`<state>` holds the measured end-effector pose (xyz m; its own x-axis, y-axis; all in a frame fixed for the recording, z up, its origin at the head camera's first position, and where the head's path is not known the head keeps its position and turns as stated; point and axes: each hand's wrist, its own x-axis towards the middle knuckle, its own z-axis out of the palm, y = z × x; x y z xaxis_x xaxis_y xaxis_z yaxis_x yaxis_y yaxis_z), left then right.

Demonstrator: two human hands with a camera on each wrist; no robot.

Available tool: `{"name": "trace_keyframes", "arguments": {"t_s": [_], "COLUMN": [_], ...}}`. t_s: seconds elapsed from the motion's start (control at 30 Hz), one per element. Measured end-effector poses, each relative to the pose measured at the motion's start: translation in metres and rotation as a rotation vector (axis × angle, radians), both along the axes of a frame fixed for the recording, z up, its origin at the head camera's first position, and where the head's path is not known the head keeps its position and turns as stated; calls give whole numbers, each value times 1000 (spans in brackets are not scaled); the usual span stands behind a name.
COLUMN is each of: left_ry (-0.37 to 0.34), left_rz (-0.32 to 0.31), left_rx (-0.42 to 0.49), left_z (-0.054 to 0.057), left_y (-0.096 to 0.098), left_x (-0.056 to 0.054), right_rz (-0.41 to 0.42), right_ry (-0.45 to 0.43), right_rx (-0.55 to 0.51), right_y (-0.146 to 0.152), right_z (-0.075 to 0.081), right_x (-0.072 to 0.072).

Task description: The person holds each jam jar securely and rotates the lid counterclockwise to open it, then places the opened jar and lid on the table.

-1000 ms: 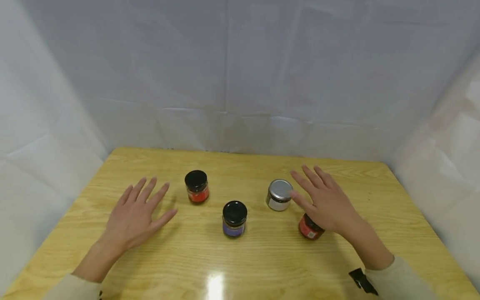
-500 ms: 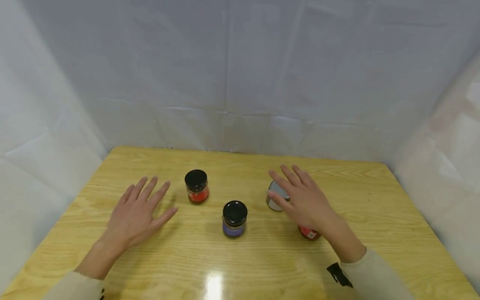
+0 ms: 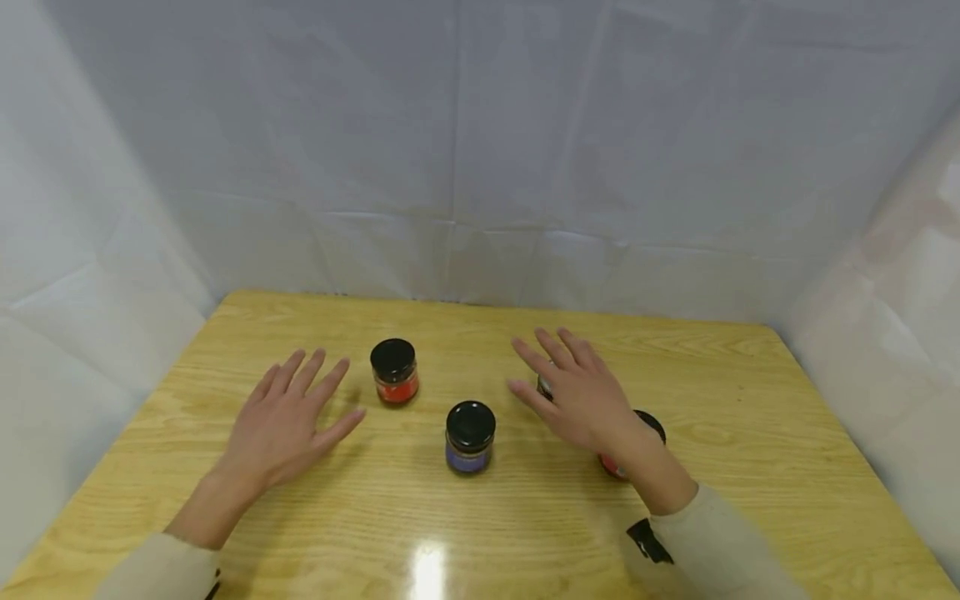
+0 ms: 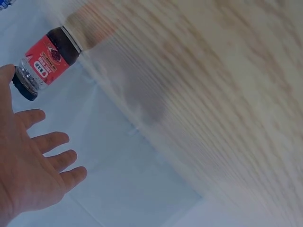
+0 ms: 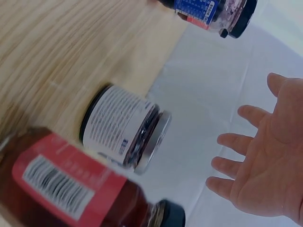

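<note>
My left hand hovers over the table's left side, fingers spread and holding nothing. A red-labelled jar with a black lid stands just to its right; the left wrist view shows that jar's printed label. A blue-labelled, black-lidded jar stands between the hands. My right hand, also spread, is above the right-side jars and grips nothing. It mostly hides the silver-lidded jar, whose white label shows in the right wrist view. Under the right wrist, a second red-labelled jar is partly covered; its barcode is visible.
The wooden table has a bright light reflection near the front. White sheeting encloses the back and both sides. A black tab hangs from the right sleeve.
My right hand has moved left, covering more of the silver-lidded jar and uncovering part of the right red-labelled jar's lid. My left hand has shifted slightly right. The jars stay put.
</note>
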<state>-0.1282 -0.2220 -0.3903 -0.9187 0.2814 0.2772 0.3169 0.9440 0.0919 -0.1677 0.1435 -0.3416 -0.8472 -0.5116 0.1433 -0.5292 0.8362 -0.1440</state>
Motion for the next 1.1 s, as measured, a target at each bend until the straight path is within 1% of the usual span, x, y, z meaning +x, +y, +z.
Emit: {"name": "trace_keyframes", "arguments": {"t_s": [0.3, 0.5, 0.77, 0.93, 1.1], "left_ry": [-45, -59, -84, -104, -125], "left_rz": [15, 16, 13, 6, 13], "left_rx": [19, 25, 35, 64, 70], "left_z": [-1, -1, -3, -3, -3], "left_y": [2, 3, 6, 10, 12], "left_x": [0, 0, -2, -4, -7], "right_rz": [13, 16, 22, 27, 34], "right_ry": [-22, -33, -72, -65, -55], "right_rx": [11, 34, 64, 67, 85], "right_y": [-15, -25, -34, -38, -42], "right_z": [0, -1, -7, -10, -12], "right_x": [-2, -3, -2, -2, -3]}}
